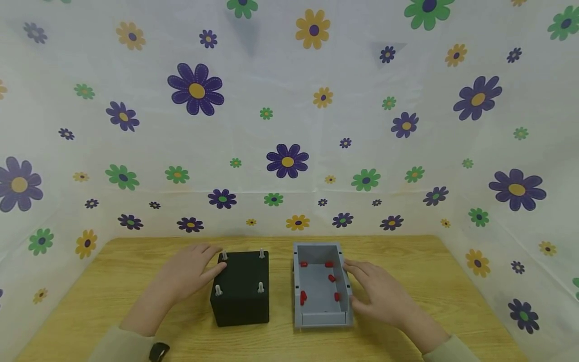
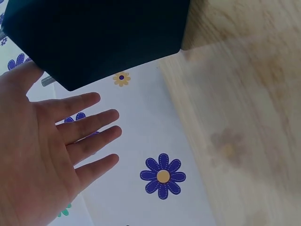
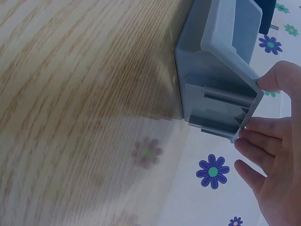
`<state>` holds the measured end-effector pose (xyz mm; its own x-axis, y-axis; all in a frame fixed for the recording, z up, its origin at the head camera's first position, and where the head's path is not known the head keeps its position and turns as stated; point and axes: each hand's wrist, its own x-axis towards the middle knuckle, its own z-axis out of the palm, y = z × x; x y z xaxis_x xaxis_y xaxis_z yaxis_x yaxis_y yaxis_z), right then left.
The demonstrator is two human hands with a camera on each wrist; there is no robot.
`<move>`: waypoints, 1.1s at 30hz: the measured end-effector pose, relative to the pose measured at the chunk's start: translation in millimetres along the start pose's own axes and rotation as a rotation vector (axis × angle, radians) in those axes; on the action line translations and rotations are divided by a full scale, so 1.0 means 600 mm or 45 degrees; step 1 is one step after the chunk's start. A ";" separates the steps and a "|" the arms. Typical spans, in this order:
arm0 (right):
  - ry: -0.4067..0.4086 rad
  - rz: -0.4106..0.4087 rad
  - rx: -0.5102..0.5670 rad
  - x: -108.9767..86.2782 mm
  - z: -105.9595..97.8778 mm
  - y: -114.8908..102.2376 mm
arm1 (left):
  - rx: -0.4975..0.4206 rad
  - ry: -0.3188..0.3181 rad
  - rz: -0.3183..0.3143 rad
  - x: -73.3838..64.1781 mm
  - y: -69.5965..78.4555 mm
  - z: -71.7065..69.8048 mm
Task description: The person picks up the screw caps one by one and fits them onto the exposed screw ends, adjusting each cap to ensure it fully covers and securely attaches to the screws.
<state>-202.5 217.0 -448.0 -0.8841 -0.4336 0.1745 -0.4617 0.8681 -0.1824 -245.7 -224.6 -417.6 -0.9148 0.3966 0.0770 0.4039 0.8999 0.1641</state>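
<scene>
Just left of the gray bin (image 1: 323,319) stands a black box (image 1: 242,276), with a gap of bare table (image 1: 281,281) between them. Four metal pegs (image 1: 261,287) stick up from the box's top, one near each corner. On the box's side away from the bin, the left hand (image 1: 190,271) is spread wide and grips nothing, its thumb at the box's top edge. At the bin's right wall, the right hand (image 1: 384,296) rests its thumb and fingertips along the rim, the fingers loosely extended rather than curled around it. Inside the bin, small red pieces (image 1: 329,264) lie scattered on the floor, mostly near the walls. Behind the bin and to both sides of it hangs a white flowered cloth (image 1: 289,128). A black wristband (image 1: 159,351) shows at the left sleeve (image 1: 122,347), well left of the bin.
</scene>
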 end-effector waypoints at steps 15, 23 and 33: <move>-0.002 -0.019 0.000 0.001 0.001 0.000 | -0.362 -0.030 -0.061 -0.006 -0.009 0.027; 0.013 -0.028 0.006 -0.001 0.000 -0.002 | -0.630 -0.047 -0.121 -0.007 -0.014 0.040; 0.035 -0.048 0.005 -0.001 0.002 -0.002 | -0.993 -0.045 -0.236 -0.010 -0.012 0.058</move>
<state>-201.3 216.2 -449.0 -0.8638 -0.4591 0.2076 -0.4949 0.8504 -0.1787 -243.5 -227.1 -453.3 -0.9615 0.2706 -0.0479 0.1203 0.5712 0.8120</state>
